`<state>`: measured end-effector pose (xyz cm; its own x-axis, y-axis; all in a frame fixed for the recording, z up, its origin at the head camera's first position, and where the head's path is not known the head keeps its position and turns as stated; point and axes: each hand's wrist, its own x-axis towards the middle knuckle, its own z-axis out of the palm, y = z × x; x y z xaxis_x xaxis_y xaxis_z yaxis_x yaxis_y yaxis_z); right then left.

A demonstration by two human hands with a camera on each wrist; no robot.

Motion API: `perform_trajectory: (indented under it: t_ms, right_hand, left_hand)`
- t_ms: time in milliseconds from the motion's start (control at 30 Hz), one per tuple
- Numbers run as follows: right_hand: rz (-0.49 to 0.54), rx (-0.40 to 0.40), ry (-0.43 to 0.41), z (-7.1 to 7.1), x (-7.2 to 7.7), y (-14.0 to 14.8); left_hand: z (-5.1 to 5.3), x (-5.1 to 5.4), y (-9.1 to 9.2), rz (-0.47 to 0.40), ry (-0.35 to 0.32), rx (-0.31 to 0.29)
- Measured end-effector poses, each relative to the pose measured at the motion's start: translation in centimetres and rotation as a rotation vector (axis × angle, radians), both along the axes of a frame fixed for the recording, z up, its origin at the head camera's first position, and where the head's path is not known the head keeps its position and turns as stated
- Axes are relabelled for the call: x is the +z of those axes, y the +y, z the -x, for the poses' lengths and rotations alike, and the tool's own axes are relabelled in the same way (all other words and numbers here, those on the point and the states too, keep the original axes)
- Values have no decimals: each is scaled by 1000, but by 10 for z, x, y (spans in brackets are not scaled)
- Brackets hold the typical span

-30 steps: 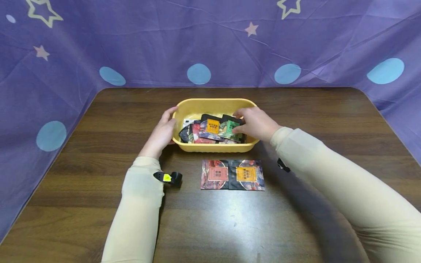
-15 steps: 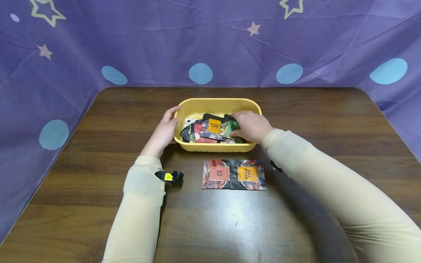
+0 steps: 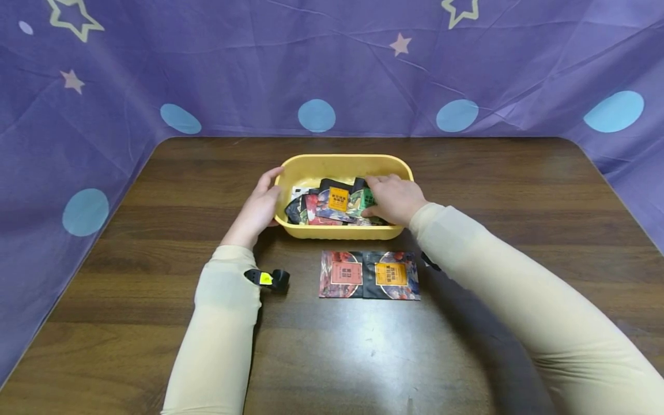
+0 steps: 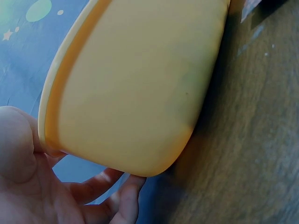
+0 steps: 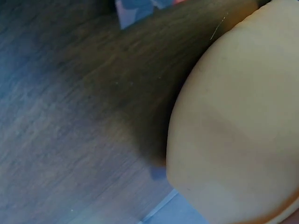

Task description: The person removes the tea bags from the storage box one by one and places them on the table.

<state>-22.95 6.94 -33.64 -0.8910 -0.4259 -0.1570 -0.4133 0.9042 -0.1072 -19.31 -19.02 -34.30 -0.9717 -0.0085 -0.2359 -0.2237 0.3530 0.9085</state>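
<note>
My left hand (image 3: 255, 208) holds the left end of a yellow plastic basin (image 3: 342, 232) in the head view. The left wrist view shows fingers (image 4: 96, 186) curved against its outer wall. Reaching in from the right, my right hand (image 3: 395, 199) pinches a green-labelled sachet (image 3: 355, 202) between thumb and fingers, covering much of it. Beside it in the basin lie an orange-labelled sachet (image 3: 338, 199), a red sachet (image 3: 317, 213) and other overlapping packets. In the right wrist view, only the basin's outside (image 5: 238, 116) shows clearly, not my fingers.
Two flat sachets lie side by side in front of the basin, one red-labelled (image 3: 340, 274) and one orange-labelled (image 3: 392, 275). All this stands on a dark wooden table (image 3: 207, 173). Behind the table hangs a purple cloth (image 3: 249, 69) with stars and dots.
My right hand has moved slightly left and closed on the green-labelled sachet, whose black edge now stands a little higher. The left hand stays at the basin's end.
</note>
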Motion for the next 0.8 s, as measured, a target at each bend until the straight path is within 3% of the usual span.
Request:
perform_trajectory:
  t_ms: [367,800]
  right_hand:
    - [90,-22,77,-3,-4,1]
    - [269,-102,67,-4,-4,5]
  left_hand:
    - [0,0,-1,4,6,-1]
    - [-1,0,1,5,11,-3]
